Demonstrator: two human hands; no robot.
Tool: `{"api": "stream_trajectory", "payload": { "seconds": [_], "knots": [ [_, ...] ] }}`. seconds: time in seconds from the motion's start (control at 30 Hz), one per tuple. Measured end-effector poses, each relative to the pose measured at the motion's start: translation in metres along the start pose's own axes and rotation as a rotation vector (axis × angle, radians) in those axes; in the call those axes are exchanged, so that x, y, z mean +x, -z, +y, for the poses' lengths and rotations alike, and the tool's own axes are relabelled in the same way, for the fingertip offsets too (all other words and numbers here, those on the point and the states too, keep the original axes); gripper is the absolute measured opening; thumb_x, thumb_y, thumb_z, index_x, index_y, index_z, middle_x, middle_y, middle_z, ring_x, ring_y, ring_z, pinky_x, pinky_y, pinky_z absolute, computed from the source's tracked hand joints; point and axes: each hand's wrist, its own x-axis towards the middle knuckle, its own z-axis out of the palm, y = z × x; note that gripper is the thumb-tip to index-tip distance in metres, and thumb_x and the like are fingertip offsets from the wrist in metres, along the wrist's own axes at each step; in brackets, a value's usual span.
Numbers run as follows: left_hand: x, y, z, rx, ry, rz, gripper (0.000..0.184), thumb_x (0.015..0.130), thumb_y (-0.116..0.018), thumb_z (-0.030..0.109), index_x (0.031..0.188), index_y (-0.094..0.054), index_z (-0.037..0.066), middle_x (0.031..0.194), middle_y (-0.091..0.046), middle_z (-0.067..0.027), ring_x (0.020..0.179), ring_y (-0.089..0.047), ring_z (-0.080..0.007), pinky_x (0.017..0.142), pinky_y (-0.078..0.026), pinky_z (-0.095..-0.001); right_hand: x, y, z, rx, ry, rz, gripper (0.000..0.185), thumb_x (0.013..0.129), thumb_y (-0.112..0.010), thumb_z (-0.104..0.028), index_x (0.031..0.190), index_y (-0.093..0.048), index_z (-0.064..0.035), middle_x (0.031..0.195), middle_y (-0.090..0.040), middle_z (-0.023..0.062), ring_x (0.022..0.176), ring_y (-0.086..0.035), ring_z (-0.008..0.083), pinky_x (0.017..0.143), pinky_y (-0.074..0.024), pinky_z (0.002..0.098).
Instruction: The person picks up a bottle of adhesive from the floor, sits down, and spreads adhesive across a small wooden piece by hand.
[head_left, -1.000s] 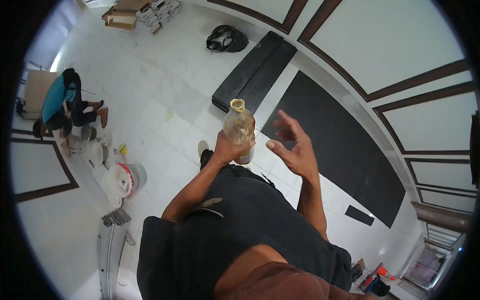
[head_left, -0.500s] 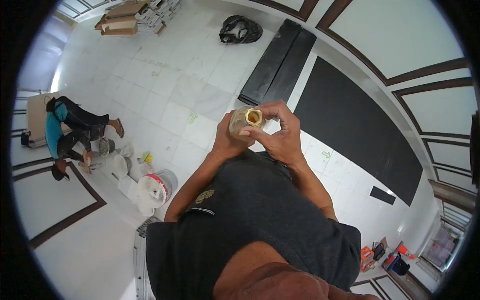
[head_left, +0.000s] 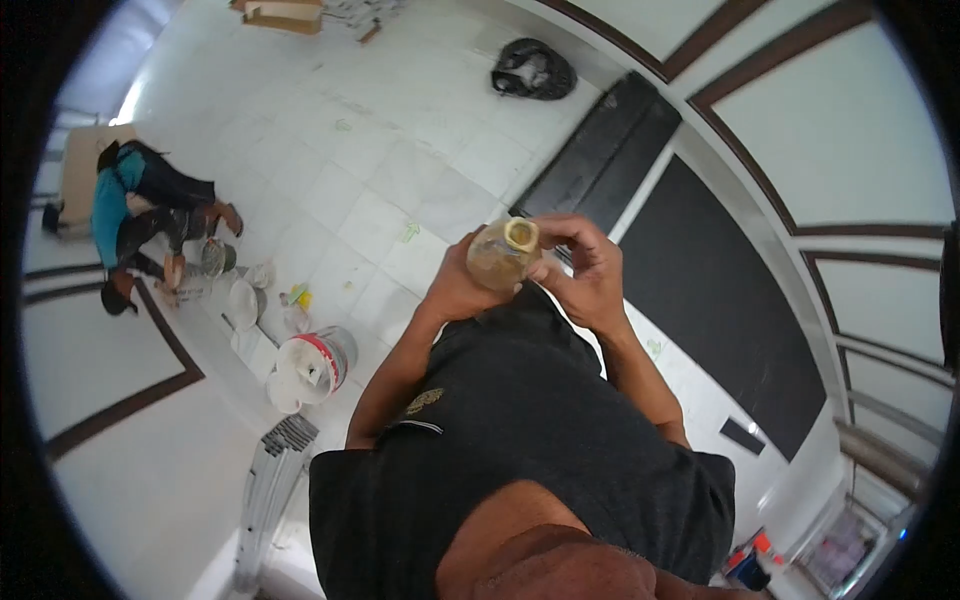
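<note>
In front of your belly, your left hand (head_left: pixel 453 281) is wrapped round the see-through bottle (head_left: pixel 494 262), holding it by the body. It likely hugs the middle so the bottle won't wobble. The mouth (head_left: pixel 520 235) tips up toward your eyes — perhaps so nothing spills. Your right hand (head_left: pixel 590 278) bends in by the bottle's right side, thumb and fingers curled; I cannot tell if it grips or only touches.

Behind the grip is your dark shirt (head_left: pixel 545 420), the near edge of your room. Ahead and right of the grip, lower down, lie black boards (head_left: pixel 600 150), then a black sheet (head_left: pixel 715 300). Ahead and left, white floor (head_left: pixel 385 150) spreads wide — the most room for moving. Well left are a bucket (head_left: pixel 343 348) and, farther out, a bent-over co-worker (head_left: pixel 112 215).
</note>
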Motion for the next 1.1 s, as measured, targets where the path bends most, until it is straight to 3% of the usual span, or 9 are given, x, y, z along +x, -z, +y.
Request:
{"api": "stream_trajectory", "payload": {
  "seconds": [0.13, 0.2, 0.33, 0.37, 0.4, 0.6, 0.67, 0.9, 1.1],
  "knots": [
    [0.019, 0.010, -0.002, 0.122, -0.072, 0.134, 0.065, 0.062, -0.084, 0.017, 0.122, -0.060, 0.004, 0.110, -0.068, -0.0164, 0.100, -0.067, -0.0338, 0.090, -0.053, -0.0400, 0.041, 0.002, 0.014, -0.260, 0.081, 0.048, 0.052, 0.072, -0.092, -0.018, 0.111, -0.062, -0.0004, 0.102, -0.064, 0.0076, 0.089, -0.061, 0.0154, 0.083, -0.0535, 0.0316],
    [0.024, 0.009, -0.002, 0.155, 0.011, 0.240, 0.076, 0.061, -0.088, 0.018, 0.128, -0.057, 0.001, 0.121, -0.066, -0.0125, 0.113, -0.063, -0.0210, 0.100, -0.050, -0.0371, 0.064, 0.011, 0.008, -0.243, 0.024, -0.054, 0.040, 0.075, -0.089, -0.014, 0.105, -0.067, 0.0007, 0.096, -0.064, 0.0072, 0.084, -0.059, 0.0130, 0.077, -0.0513, 0.0283],
    [0.037, 0.019, 0.027, 0.227, 0.007, 0.195, 0.084, 0.060, -0.087, 0.020, 0.134, -0.053, -0.001, 0.123, -0.064, -0.0174, 0.115, -0.062, -0.0259, 0.099, -0.050, -0.0386, 0.098, 0.030, 0.005, -0.112, 0.046, -0.196, 0.028, 0.076, -0.086, -0.006, 0.098, -0.071, 0.0027, 0.086, -0.063, 0.0041, 0.079, -0.057, 0.0102, 0.071, -0.0463, 0.0247],
    [0.042, 0.018, 0.020, 0.255, -0.138, 0.278, 0.070, 0.058, -0.082, 0.021, 0.123, -0.060, 0.004, 0.105, -0.069, -0.0186, 0.101, -0.065, -0.0362, 0.091, -0.051, -0.0429, 0.107, 0.034, 0.003, -0.084, 0.058, -0.234, 0.027, 0.077, -0.086, -0.005, 0.098, -0.072, 0.0029, 0.087, -0.064, 0.0046, 0.080, -0.057, 0.0102, 0.072, -0.0464, 0.0249],
    [0.043, 0.018, 0.025, 0.246, -0.135, 0.311, 0.070, 0.058, -0.082, 0.021, 0.123, -0.060, 0.004, 0.105, -0.069, -0.0186, 0.101, -0.065, -0.0362, 0.091, -0.051, -0.0429, 0.113, 0.036, 0.001, -0.056, 0.069, -0.271, 0.026, 0.078, -0.085, -0.005, 0.099, -0.072, 0.0031, 0.089, -0.065, 0.0051, 0.080, -0.057, 0.0102, 0.072, -0.0465, 0.0250],
    [0.059, 0.031, 0.044, 0.019, -0.140, 0.277, 0.064, 0.060, -0.082, 0.017, 0.119, -0.061, 0.004, 0.104, -0.069, -0.0156, 0.095, -0.066, -0.0300, 0.087, -0.052, -0.0394, 0.156, 0.036, -0.004, -0.127, 0.205, -0.401, 0.027, 0.079, -0.083, -0.004, 0.103, -0.071, 0.0036, 0.094, -0.067, 0.0079, 0.081, -0.058, 0.0118, 0.074, -0.0480, 0.0256],
    [0.067, 0.039, 0.047, 0.019, -0.091, 0.182, 0.084, 0.061, -0.086, 0.017, 0.136, -0.052, -0.002, 0.125, -0.064, -0.0173, 0.114, -0.063, -0.0243, 0.099, -0.050, -0.0387, 0.163, 0.027, -0.012, -0.075, 0.133, -0.387, 0.033, 0.077, -0.086, -0.007, 0.105, -0.071, 0.0027, 0.092, -0.067, 0.0082, 0.081, -0.059, 0.0122, 0.075, -0.0487, 0.0257],
    [0.097, 0.080, 0.057, 0.161, -0.015, 0.240, 0.086, 0.061, -0.087, 0.017, 0.137, -0.051, -0.003, 0.126, -0.064, -0.0159, 0.113, -0.062, -0.0217, 0.099, -0.049, -0.0367, 0.210, 0.007, -0.003, -0.148, 0.230, -0.372, 0.035, 0.072, -0.090, -0.009, 0.099, -0.070, 0.0021, 0.087, -0.064, 0.0052, 0.078, -0.058, 0.0111, 0.070, -0.0473, 0.0241],
    [0.153, 0.166, 0.045, -0.019, -0.224, 0.010, 0.069, 0.063, -0.085, 0.010, 0.127, -0.060, 0.004, 0.116, -0.069, -0.0065, 0.104, -0.064, -0.0151, 0.095, -0.051, -0.0338, 0.275, -0.034, 0.009, -0.139, 0.318, -0.348, 0.031, 0.073, -0.089, -0.006, 0.095, -0.070, 0.0031, 0.088, -0.066, 0.0059, 0.078, -0.058, 0.0105, 0.069, -0.0467, 0.0242]
  ]
}}
